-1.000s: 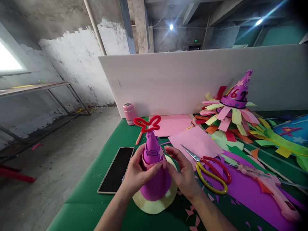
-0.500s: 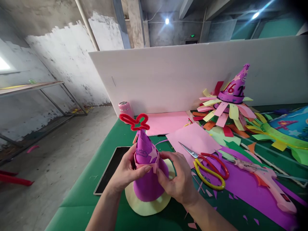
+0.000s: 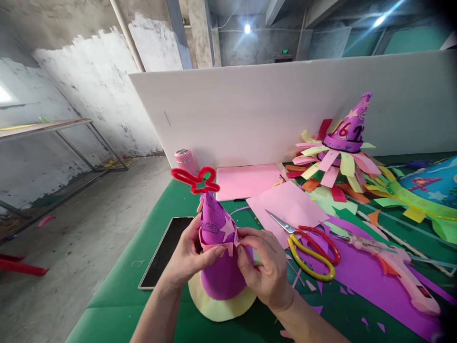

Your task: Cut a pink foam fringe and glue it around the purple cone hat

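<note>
My left hand (image 3: 185, 257) grips a purple cone hat (image 3: 223, 281) near and left of the scissors (image 3: 295, 232) as my right hand (image 3: 264, 264) pinches its pink band (image 3: 229, 247), a red "6" legible on the far-right hat (image 3: 348, 136).

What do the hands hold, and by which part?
The pink strip around the purple cone; left hand at its left, right hand at its right.

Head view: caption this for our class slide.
Both hands hold a pink strip around a purple cone; scissors lie to the right.
</note>
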Demonstrator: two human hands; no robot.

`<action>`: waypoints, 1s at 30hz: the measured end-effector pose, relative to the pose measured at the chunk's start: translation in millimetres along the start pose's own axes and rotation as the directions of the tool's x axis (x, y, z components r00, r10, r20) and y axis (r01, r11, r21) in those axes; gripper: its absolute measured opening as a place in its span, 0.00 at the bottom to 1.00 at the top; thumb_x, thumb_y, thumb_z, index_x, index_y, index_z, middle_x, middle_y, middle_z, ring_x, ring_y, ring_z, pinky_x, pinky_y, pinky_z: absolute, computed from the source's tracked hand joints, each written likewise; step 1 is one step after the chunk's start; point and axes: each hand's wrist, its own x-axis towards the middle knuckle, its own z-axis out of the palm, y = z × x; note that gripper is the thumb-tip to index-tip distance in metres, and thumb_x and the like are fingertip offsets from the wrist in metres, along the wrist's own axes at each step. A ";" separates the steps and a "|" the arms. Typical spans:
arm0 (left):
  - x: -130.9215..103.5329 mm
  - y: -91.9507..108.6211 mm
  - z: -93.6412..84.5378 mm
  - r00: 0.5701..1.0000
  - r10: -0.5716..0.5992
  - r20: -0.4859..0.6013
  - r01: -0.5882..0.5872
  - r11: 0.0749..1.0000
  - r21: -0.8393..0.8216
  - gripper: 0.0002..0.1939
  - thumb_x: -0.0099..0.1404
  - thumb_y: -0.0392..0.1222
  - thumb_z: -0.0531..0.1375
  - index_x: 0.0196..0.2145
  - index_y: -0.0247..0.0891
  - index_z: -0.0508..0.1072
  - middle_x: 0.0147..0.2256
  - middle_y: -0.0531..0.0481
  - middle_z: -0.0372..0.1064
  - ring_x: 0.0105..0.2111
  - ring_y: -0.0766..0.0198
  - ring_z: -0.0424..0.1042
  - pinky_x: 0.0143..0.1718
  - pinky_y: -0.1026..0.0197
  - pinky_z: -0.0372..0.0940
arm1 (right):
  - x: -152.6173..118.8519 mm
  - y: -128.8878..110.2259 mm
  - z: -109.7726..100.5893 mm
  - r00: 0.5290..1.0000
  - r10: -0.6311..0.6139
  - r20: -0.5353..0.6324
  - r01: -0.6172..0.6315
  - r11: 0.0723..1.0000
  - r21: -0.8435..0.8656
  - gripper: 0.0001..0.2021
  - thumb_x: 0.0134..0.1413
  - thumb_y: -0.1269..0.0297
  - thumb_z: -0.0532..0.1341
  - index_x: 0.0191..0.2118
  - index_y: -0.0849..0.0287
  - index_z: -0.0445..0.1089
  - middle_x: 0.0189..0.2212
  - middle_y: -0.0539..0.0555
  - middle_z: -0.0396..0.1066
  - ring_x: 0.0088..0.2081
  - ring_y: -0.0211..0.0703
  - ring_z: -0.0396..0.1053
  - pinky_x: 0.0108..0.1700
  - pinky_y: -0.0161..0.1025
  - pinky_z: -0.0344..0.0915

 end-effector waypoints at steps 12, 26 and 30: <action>-0.5 -3.4 1.5 1.000 0.006 -0.030 -0.005 1.000 0.018 0.19 0.53 0.44 0.65 0.42 0.39 0.68 0.34 0.49 0.70 0.34 0.61 0.69 0.33 0.63 0.65 | -1.3 -5.1 2.6 0.989 0.149 -0.010 -0.146 0.981 0.130 0.08 0.52 0.74 0.58 0.38 0.55 0.69 0.38 0.55 0.74 0.41 0.45 0.71 0.42 0.43 0.70; -9.9 -2.7 16.9 0.970 0.160 -0.181 -0.132 0.978 0.160 0.18 0.58 0.45 0.60 0.46 0.42 0.64 0.40 0.50 0.67 0.38 0.60 0.69 0.38 0.62 0.65 | 2.1 -10.8 6.0 0.971 0.235 -0.036 -0.227 0.961 0.156 0.05 0.54 0.72 0.57 0.35 0.58 0.69 0.37 0.55 0.73 0.40 0.44 0.71 0.41 0.42 0.69; -9.6 0.0 21.9 0.964 0.191 -0.187 -0.136 0.952 0.274 0.21 0.56 0.45 0.61 0.47 0.39 0.64 0.39 0.47 0.68 0.38 0.56 0.70 0.37 0.59 0.66 | 0.9 -10.0 5.7 0.966 0.256 -0.039 -0.245 0.952 0.185 0.04 0.54 0.72 0.57 0.34 0.58 0.69 0.37 0.54 0.73 0.40 0.42 0.71 0.42 0.40 0.68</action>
